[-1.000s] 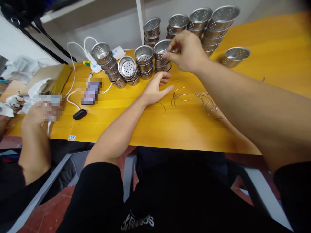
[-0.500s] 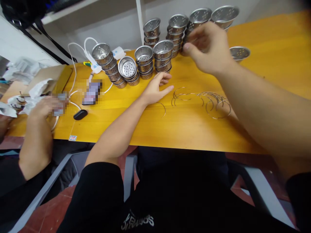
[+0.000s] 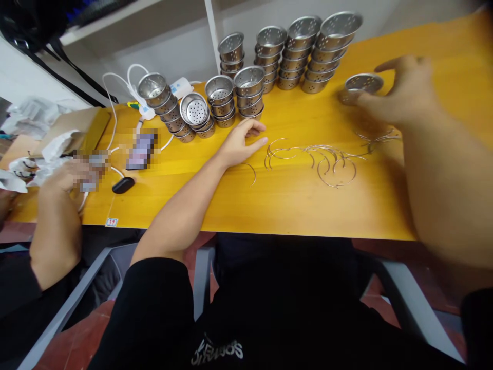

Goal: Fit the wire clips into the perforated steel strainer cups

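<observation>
My right hand [image 3: 408,92], blurred by motion, reaches around a single perforated metal cup [image 3: 364,83] at the right. Its thumb is before the cup and a finger stretches past the rim; a firm grip does not show. My left hand [image 3: 242,141] rests on the table with thumb and fingers apart, holding nothing. Just behind it stands a short stack of perforated metal cups [image 3: 250,95]. Curved thin metal wires [image 3: 327,159] lie between my hands, some of them partly overlapping. One more bent wire [image 3: 252,174] is beside my left wrist.
Taller cup stacks [image 3: 325,56] line the back of the yellow table [image 3: 269,210]. More stacks [image 3: 162,103] stand at left, near a white cable, a phone [image 3: 141,150] and a black oval object [image 3: 123,185]. Another person's hand [image 3: 69,174] is at the far left.
My right hand has moved from the tall back stacks rightward and down to the lone cup. The left hand stays in place on the table. The view has shifted slightly.
</observation>
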### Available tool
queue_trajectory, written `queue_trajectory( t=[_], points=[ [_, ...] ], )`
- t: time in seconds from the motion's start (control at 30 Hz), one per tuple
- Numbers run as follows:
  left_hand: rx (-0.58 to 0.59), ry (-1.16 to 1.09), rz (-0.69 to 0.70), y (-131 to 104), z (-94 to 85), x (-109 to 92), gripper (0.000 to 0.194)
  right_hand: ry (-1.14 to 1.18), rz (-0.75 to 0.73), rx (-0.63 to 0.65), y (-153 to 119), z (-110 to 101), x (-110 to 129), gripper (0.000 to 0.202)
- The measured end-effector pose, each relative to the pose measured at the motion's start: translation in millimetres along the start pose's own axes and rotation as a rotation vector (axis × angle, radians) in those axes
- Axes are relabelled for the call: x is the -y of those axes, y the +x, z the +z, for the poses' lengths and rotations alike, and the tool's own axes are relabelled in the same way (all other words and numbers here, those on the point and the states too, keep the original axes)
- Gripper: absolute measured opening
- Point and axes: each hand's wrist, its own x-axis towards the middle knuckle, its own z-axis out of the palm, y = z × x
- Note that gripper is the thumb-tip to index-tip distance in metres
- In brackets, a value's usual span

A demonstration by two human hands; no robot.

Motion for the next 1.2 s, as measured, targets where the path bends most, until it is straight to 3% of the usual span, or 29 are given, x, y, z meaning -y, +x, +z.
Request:
queue_trajectory(
  t=[0.03,0.13,0.23,0.47,0.57,0.7,0.83,0.97,1.07,1.13,1.2],
  points=[
    [-0.001,0.008,-0.005,0,-0.5,-1,0.029,-0.009,0.003,0.041,0,3,0,0.104],
    [0.0,0.005,0.0,-1,-1.6,-3,0.028,-0.013,-0.029,0.104,5,11,-3,0.053],
    [0.003,-0.014,0.019,0,-2.1,-3,0.027,0.004,-0.091,0.094,5,8,-5,0.05],
    [0.012,-0.016,0.028,1,0.5,13,0.044,0.382,-0.705,0.261,-37,-12,10,0.023],
    [0.03,-0.032,0.047,3,4.2,22,0.07,0.497,-0.887,0.36,-63,-7,31,0.026],
    [0.063,-0.067,0.113,6,9.1,21,0.107,0.485,-0.95,0.481,-91,5,55,0.033],
    [0.068,-0.13,0.082,7,9.4,14,0.112,0.472,-0.956,0.558,-99,6,59,0.062],
    [-0.016,-0.142,0.011,8,5.8,21,0.107,0.442,-0.91,0.594,-90,-4,47,0.095],
    [-0.064,-0.146,-0.002,11,3.1,30,0.105,0.377,-1.008,0.635,-80,-5,40,0.076],
    [-0.084,-0.152,-0.011,13,2.0,33,0.104,0.329,-1.117,0.683,-78,2,40,0.059],
    [-0.101,-0.157,-0.018,13,1.4,33,0.104,0.296,-1.202,0.714,-78,12,41,0.055]
  ],
)
